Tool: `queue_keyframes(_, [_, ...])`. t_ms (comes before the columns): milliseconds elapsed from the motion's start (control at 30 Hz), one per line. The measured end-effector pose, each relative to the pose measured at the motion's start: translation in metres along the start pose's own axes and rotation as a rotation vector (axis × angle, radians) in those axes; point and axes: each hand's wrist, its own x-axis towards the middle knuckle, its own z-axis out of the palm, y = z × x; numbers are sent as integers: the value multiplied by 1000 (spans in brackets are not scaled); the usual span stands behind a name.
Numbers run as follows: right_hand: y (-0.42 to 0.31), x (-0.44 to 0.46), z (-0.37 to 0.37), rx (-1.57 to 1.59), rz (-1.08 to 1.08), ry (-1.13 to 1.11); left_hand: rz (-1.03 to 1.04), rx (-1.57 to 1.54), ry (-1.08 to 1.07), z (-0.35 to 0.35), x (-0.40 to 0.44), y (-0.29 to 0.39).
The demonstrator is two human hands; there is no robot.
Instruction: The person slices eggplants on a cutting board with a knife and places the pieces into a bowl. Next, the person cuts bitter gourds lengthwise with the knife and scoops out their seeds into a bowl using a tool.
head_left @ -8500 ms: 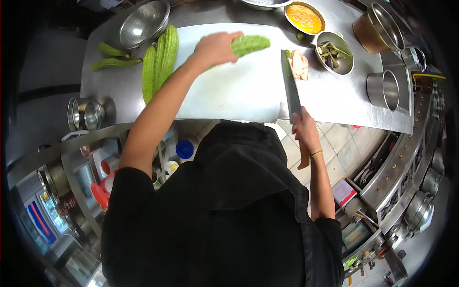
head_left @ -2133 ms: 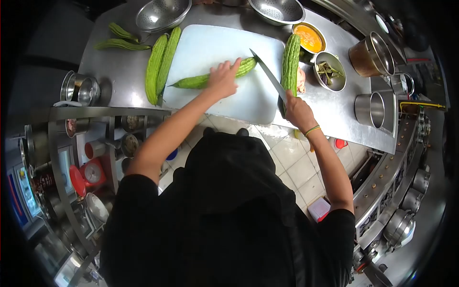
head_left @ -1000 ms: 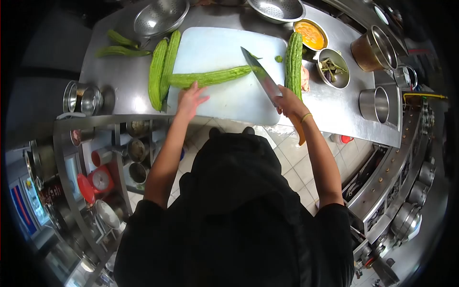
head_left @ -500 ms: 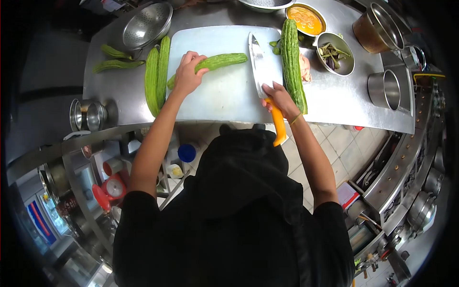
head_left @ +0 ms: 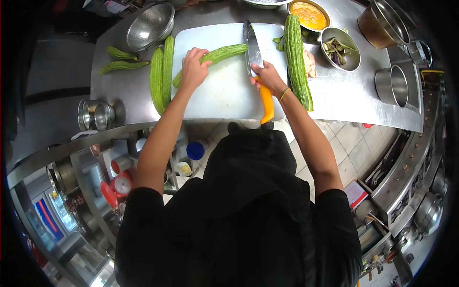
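Note:
On the white cutting board (head_left: 224, 100) lies a long green gourd (head_left: 227, 51), slanting up to the right. My left hand (head_left: 195, 69) is wrapped round its left part. In my right hand (head_left: 265, 76) is a large knife (head_left: 253, 46) with an orange handle; its blade points away from me beside the gourd's right end. Another ridged green gourd (head_left: 297, 62) lies along the board's right edge, with small green cut ends (head_left: 278, 44) to its left. Two more gourds (head_left: 157, 81) lie side by side at the board's left edge.
Two smaller gourds (head_left: 123, 66) and a colander (head_left: 150, 27) are at the left. Toward the right are a bowl of orange liquid (head_left: 308, 16), a bowl of vegetable trimmings (head_left: 340, 49), pale meat (head_left: 310, 64) and metal pots (head_left: 392, 86). The steel table (head_left: 354, 103) ends just before my body.
Earlier the knife crossed the gourd's right end; now its blade stands beside it. My left hand, open below the gourd a second ago, has closed round it. More cut ends lie near the right-hand gourd.

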Motion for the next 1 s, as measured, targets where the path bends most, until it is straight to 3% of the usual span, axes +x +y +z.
queue_keyframes(167, [-4,-61,14,-19,130,-10,-79,-6,-24,4,8,-6])
queue_keyframes(367, [4,20,37,23,-54,-48,-49,-53,18,7,5,-14])
queue_keyframes(500, [4,6,46,39,-37,-27,-167,-77,-38,13,11,-21])
queue_keyframes(633, [10,-31,56,-11,104,-28,-152,-84,-30,10,8,-14])
queue_keyframes(800, [18,20,88,110,-92,-57,-158,-59,-10,11,9,-17])
queue_keyframes(933, [6,19,88,86,-38,-89,-131,-78,-3,-1,6,-23])
queue_keyframes(1000, [8,25,82,48,-37,-108,-93,-324,-173,-23,3,-34])
